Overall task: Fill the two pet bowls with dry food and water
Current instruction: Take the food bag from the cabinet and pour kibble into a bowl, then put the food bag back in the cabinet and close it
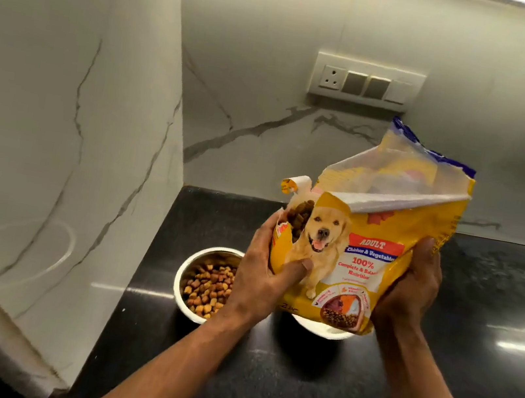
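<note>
Both of my hands hold a yellow dog food bag [363, 249] above the black counter. My left hand [263, 274] grips the bag's torn corner, where brown kibble shows in the opening. My right hand [412, 288] supports the bag's right side. Below my left hand sits a steel bowl [187, 273] with kibble in it. A second bowl [319, 328] shows only as a pale rim under the bag; its contents are hidden.
The black counter [295, 376] runs to the right and ends at a front edge near me. A marble side wall [58, 132] closes off the left. A marble backsplash with a socket and switch plate [365, 81] stands behind.
</note>
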